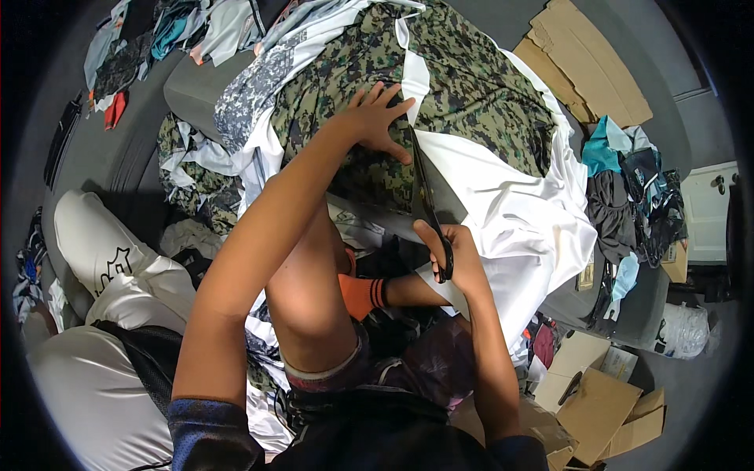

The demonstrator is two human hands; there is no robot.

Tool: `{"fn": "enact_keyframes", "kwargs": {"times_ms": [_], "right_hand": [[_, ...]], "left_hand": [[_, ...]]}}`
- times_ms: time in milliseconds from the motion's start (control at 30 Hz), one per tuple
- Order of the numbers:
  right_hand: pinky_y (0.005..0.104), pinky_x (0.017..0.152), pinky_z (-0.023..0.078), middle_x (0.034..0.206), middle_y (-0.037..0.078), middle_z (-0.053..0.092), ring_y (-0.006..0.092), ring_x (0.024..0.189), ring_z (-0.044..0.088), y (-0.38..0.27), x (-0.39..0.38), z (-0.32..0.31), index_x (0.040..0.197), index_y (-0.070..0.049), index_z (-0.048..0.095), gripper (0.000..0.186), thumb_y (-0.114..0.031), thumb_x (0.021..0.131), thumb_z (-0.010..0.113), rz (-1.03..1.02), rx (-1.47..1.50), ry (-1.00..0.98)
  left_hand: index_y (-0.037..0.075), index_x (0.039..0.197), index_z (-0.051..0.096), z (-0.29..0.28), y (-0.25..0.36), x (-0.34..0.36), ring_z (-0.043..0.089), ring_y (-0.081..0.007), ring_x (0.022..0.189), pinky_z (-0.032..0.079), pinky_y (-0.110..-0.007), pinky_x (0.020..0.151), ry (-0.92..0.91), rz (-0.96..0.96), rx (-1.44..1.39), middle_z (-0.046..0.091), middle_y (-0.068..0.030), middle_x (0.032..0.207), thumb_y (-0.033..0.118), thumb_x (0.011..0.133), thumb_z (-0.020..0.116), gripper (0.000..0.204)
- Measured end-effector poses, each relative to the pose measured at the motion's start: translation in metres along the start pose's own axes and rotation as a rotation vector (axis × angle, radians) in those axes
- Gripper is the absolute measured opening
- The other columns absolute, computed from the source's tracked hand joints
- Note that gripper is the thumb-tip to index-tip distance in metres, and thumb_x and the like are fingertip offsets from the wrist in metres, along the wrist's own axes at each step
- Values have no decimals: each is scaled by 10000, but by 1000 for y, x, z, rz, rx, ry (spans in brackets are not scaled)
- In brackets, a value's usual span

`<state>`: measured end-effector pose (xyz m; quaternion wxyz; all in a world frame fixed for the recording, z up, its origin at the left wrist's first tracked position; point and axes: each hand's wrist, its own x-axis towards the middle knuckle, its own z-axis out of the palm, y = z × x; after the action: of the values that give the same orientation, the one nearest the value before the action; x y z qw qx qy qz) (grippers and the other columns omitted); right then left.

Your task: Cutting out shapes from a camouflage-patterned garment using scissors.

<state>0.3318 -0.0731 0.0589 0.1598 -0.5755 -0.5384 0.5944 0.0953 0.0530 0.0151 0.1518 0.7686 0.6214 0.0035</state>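
A large camouflage fabric with white parts is spread in front of me. My left hand lies on it with fingers spread, beside a narrow white strip that runs up through the pattern. Long dark scissors are in my right hand, which is closed round their handles. Their blades point away from me, and the tips reach the cloth's edge just right of my left hand. Right of the blades, loose white fabric hangs in folds toward my legs.
Flat cardboard lies at the far right. Heaped cloth pieces and open cardboard boxes are at the right. More scraps lie at the far left. A bulging white shape with a black drawing is close at my left.
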Motion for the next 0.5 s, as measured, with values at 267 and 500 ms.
{"fn": "enact_keyframes", "kwargs": {"times_ms": [267, 500], "right_hand": [[218, 330, 314, 425, 33, 425, 112, 311, 379, 0, -1, -1, 512, -62, 467, 514, -396, 870, 621, 5, -35, 9], [218, 331, 312, 421, 32, 423, 114, 307, 380, 2, 0, 0, 506, -66, 463, 515, -393, 872, 618, -9, -27, 4]], "left_hand": [[307, 1496, 146, -1, 0, 0, 12, -250, 1446, 76, -459, 1152, -5, -4, 20, 37, -7, 1573, 817, 555, 625, 1173], [306, 1492, 172, 2, -1, 2, 12, -244, 1447, 61, -446, 1150, 4, 2, -18, 32, -11, 1575, 808, 516, 646, 1196]]}}
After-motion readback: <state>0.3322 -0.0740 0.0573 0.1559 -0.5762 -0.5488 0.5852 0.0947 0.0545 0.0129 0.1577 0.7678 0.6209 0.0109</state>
